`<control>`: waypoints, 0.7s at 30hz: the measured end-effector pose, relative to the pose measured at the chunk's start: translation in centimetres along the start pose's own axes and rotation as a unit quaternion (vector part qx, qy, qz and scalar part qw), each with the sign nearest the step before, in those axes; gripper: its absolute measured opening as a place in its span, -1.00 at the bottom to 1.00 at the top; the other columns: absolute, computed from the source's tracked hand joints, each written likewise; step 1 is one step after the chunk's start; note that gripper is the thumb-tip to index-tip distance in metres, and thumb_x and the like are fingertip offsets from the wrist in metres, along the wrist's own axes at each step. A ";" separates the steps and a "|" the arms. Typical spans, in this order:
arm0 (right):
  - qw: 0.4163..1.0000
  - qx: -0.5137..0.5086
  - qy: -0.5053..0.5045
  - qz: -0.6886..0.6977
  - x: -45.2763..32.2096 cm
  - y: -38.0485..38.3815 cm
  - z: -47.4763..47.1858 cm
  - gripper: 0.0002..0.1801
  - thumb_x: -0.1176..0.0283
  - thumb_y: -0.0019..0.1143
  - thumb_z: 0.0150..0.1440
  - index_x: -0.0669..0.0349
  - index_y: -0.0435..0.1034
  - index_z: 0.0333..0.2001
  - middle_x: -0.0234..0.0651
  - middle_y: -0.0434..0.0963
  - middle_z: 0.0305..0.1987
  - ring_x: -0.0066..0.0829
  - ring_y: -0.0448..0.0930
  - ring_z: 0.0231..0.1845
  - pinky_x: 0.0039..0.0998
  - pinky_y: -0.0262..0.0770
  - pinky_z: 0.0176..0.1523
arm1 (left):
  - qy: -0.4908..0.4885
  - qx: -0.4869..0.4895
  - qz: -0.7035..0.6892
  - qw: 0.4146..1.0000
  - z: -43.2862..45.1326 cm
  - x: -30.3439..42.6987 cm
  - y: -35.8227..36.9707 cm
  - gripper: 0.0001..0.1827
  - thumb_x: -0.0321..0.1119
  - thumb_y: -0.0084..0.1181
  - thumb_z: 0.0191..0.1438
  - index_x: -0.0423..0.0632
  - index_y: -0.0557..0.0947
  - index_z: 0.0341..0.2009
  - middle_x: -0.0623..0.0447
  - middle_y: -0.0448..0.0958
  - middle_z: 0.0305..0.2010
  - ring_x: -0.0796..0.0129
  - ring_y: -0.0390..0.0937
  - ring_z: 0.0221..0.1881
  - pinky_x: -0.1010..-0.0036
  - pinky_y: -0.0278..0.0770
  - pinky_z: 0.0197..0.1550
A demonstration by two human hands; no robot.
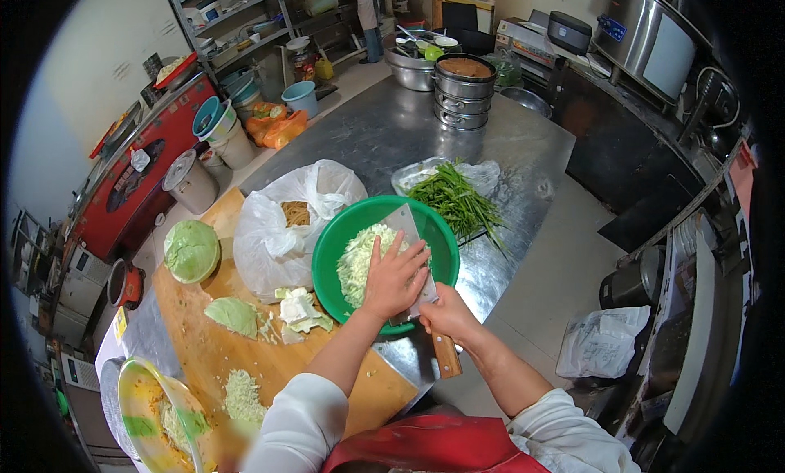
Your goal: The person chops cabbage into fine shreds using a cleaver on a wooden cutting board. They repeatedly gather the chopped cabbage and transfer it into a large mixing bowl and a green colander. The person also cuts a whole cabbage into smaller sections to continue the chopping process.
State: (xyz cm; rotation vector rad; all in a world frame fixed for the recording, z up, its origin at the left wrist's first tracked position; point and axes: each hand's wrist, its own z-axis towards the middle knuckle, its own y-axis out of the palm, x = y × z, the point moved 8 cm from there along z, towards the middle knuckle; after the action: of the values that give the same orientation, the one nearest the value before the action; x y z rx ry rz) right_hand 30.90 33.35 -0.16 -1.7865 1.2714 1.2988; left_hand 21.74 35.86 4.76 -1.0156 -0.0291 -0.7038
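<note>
My right hand [449, 315] grips a cleaver by its wooden handle [446, 355], the broad blade [402, 218] tilted over a green plastic basin [452, 246]. Against the blade lies my left hand [397, 277], palm down with the fingers spread, above chopped cabbage [352, 264] in the basin. To the left are a cabbage half or wedge [232, 316], a cut cabbage core piece [298, 307] and a whole cabbage [191, 251], all by a wooden board [190, 307]. More chopped cabbage [242, 396] lies near the board's front.
Behind the basin sit a white plastic bag [264, 246] with brown noodle-like strands and green chives [457, 200] by a tray. Stacked metal steamers [463, 99] stand farther back on the metal table [362, 132]. A yellow-and-green bowl [138, 405] is front left. Another person [368, 19] stands far back.
</note>
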 end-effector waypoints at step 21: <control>0.998 0.056 -0.016 0.014 -0.4 -3.5 -1.9 -0.78 0.60 -0.15 -0.03 0.35 0.27 -0.23 -0.36 0.37 -0.70 -0.60 0.36 -0.77 -0.56 0.28 -0.67 | -0.145 0.039 0.059 0.987 0.0 -6.2 0.9 -0.75 -0.36 -0.06 0.04 -0.17 0.57 -0.22 -0.18 0.48 -0.10 -0.15 0.33 0.06 0.08 0.12 0.18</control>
State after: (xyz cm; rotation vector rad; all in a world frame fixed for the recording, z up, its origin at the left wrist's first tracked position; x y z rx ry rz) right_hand 34.82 33.19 0.62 -1.6695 1.3297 1.2423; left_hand 17.34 39.43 1.99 -1.0285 -0.2457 -0.4386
